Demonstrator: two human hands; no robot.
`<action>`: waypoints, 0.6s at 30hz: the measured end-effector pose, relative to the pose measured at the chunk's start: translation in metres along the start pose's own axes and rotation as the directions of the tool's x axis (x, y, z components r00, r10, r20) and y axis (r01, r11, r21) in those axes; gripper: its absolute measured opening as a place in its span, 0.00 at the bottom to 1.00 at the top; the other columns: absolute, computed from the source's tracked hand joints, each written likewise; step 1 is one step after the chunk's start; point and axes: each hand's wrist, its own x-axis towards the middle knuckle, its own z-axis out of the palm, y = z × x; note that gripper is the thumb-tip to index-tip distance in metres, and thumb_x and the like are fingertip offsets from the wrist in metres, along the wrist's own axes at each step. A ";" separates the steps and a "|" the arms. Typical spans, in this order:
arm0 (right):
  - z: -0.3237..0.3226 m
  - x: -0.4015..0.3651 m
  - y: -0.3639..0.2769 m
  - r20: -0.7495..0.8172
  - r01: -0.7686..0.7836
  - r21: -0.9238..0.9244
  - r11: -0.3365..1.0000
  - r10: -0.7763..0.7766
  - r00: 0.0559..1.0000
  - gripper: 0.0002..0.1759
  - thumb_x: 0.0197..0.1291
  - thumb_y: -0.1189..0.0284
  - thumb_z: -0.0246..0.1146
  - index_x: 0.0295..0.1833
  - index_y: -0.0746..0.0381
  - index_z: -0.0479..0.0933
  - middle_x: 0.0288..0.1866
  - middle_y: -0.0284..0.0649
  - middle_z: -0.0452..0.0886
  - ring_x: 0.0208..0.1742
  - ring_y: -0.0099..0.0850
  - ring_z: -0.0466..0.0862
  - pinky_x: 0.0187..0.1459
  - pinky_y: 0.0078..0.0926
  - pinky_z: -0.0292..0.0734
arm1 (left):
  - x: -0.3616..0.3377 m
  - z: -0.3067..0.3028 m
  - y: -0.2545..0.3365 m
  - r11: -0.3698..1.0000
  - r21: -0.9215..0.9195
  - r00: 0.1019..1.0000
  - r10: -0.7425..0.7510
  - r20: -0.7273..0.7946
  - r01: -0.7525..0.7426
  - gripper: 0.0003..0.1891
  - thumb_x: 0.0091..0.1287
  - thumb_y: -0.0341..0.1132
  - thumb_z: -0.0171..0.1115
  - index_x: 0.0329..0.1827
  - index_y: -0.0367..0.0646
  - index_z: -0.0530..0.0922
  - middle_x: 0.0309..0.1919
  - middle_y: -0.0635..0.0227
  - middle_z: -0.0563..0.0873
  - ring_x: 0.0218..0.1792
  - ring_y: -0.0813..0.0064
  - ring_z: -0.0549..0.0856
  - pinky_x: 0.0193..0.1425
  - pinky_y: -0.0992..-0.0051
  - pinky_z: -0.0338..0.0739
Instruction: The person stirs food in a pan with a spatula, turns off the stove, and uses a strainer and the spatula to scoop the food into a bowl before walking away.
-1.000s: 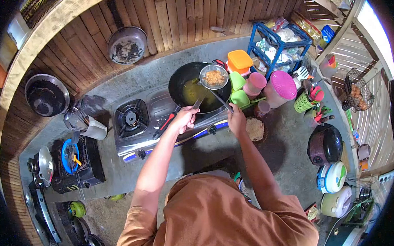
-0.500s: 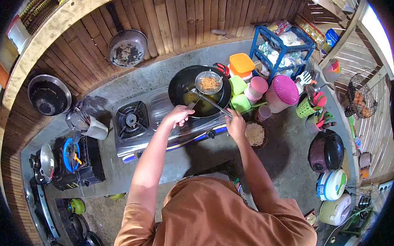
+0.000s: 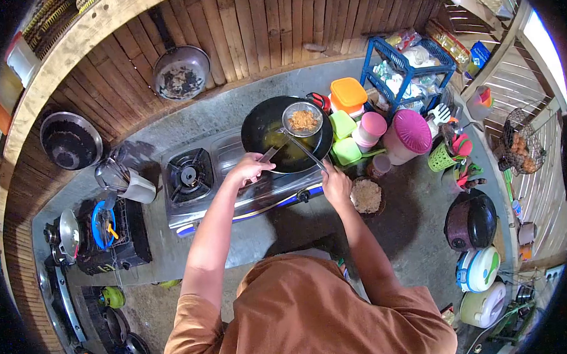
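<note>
A black wok [image 3: 256, 131] with yellowish oil stands on the right burner of the stove [image 3: 225, 208]. A round strainer [image 3: 287, 121] holding orange-brown fried bits [image 3: 302, 120] rests over the wok's upper right part. My left hand [image 3: 250, 169] is closed around a flat metal handle [image 3: 270, 153] at the wok's lower left. My right hand [image 3: 337, 186] grips a long-handled metal utensil [image 3: 308, 152] that reaches into the wok; its far end by the strainer is hard to make out.
A bowl of pale crumbly food [image 3: 366, 195] is right of my right hand. Green containers [image 3: 346, 151], a pink-lidded tub [image 3: 410, 132] and a blue rack [image 3: 399, 99] stand right of the wok. A pan [image 3: 181, 74] hangs on the wall.
My right hand has moved slightly left and down with its utensil. My left hand has shifted slightly left. The strainer sits at nearly the same spot.
</note>
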 end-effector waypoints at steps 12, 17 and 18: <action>-0.009 0.000 -0.015 0.100 -0.054 -0.093 0.994 0.063 0.993 0.21 0.55 0.63 0.57 0.56 0.52 0.72 0.32 0.49 0.81 0.31 0.46 0.82 0.35 0.44 0.76 | 0.013 -0.024 0.005 0.859 0.509 0.981 0.141 -0.136 -0.052 0.19 0.42 0.49 0.71 0.30 0.44 0.82 0.23 0.63 0.83 0.24 0.72 0.82 0.31 0.74 0.74; -0.004 0.002 -0.012 0.063 -0.025 -0.040 0.999 0.027 0.998 0.20 0.53 0.64 0.58 0.54 0.53 0.74 0.33 0.49 0.81 0.31 0.46 0.82 0.36 0.44 0.76 | 0.009 -0.022 0.008 0.736 0.677 0.965 0.163 -0.206 0.020 0.20 0.41 0.50 0.71 0.33 0.47 0.83 0.30 0.59 0.85 0.35 0.64 0.84 0.41 0.69 0.76; -0.004 0.002 -0.012 0.062 -0.024 -0.040 0.999 0.027 0.998 0.20 0.53 0.64 0.58 0.54 0.53 0.74 0.33 0.49 0.81 0.31 0.46 0.82 0.36 0.44 0.76 | 0.008 -0.021 0.007 0.720 0.693 0.959 0.178 -0.219 0.025 0.20 0.41 0.50 0.70 0.34 0.48 0.83 0.32 0.59 0.85 0.38 0.63 0.84 0.44 0.68 0.76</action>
